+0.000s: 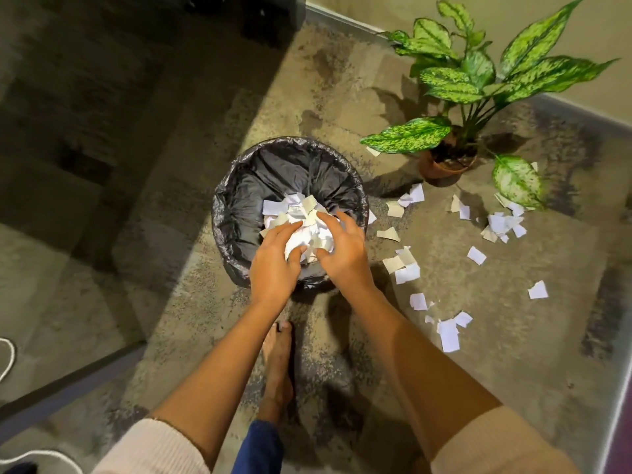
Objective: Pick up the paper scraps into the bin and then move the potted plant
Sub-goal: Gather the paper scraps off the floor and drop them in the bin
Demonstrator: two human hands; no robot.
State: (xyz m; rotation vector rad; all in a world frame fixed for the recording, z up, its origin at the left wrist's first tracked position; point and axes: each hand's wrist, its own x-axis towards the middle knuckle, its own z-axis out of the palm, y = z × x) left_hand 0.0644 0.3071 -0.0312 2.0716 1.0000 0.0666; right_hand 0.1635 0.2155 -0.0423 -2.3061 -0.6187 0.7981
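Observation:
A round bin [239,186] lined with a black bag stands on the floor in front of me. Both hands are over its near side, cupped around a bunch of white paper scraps [309,236]. My left hand [273,265] holds the bunch from the left, my right hand [342,248] from the right. More scraps [290,208] lie inside the bin. Several loose paper scraps [501,224] are scattered on the floor to the right. The potted plant [448,162], with green speckled leaves in a brown pot, stands at the back right.
My bare foot [278,364] rests on the floor just behind the bin. A wall with a grey skirting [581,112] runs behind the plant. A dark shadowed zone [102,97] covers the left. A white cord [10,357] lies at the far left edge.

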